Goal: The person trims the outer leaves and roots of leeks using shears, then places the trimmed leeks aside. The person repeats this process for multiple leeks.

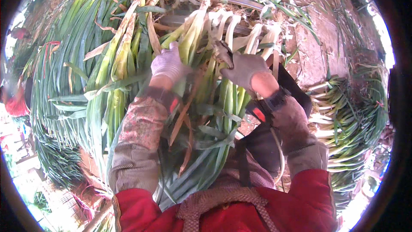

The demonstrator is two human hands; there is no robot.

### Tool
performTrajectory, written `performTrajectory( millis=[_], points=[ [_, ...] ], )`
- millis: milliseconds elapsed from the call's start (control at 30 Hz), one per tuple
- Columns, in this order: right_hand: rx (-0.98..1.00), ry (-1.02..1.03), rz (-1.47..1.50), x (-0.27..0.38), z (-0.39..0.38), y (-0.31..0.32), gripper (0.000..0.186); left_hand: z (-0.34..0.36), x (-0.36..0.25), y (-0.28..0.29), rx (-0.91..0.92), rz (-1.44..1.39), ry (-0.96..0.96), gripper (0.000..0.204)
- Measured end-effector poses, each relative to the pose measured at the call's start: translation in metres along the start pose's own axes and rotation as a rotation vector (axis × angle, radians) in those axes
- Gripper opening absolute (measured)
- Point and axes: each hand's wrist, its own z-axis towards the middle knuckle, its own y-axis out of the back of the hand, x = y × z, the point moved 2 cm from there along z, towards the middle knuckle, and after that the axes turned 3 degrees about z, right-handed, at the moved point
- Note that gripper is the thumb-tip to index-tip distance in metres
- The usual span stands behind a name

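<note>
My left hand (168, 65), in a pale glove, is closed at the pale green leek stalks (189, 38), its right edge smeared by motion. To its right my right hand (248, 69), in a grey glove with dark, dirty fingertips, is curled in over the same row of leeks. What its fingers pinch is hidden. The white root ends of the stalks point away from me, and long green leaves (206, 167) run down between my forearms toward my lap. A brown withered leaf (184, 118) hangs between the hands.
A broad heap of leeks (64, 77) fills the left side. At the right lies another leek pile (349, 129), white ends toward me. Grey bars (231, 1) pass behind the root ends. Leaf scraps litter the brown ground (315, 56). A red-clad person (16, 103) is at the far left.
</note>
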Motion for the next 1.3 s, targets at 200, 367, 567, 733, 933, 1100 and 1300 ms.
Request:
performTrajectory(
  millis=[200, 367, 567, 733, 933, 1100, 1300],
  points=[
    [-0.047, 0.038, -0.039, -0.008, 0.025, 0.000, 0.051, -0.010, -0.007, -0.012, -0.029, -0.108, 0.038, 0.091],
    [-0.054, 0.012, -0.044, -0.020, 0.074, 0.013, 0.059, -0.015, -0.004, -0.021, -0.006, -0.161, 0.053, 0.075],
    [-0.218, -0.057, -0.020, -0.019, 0.110, 0.031, 0.065, -0.020, -0.006, -0.026, -0.073, -0.167, 0.039, 0.077],
    [-0.146, -0.041, -0.043, -0.021, 0.109, 0.026, 0.060, -0.021, -0.013, -0.027, -0.096, -0.041, 0.043, 0.079],
    [-0.183, -0.027, -0.080, -0.019, 0.103, 0.025, 0.059, -0.026, -0.022, -0.029, -0.114, 0.141, 0.026, 0.079],
    [-0.229, -0.093, -0.026, -0.016, 0.113, 0.029, 0.058, -0.026, -0.027, -0.031, -0.190, 0.272, 0.007, 0.077],
    [-0.223, -0.058, -0.048, -0.016, 0.118, 0.026, 0.056, -0.027, -0.030, -0.034, -0.174, 0.301, 0.013, 0.075]
  ],
)
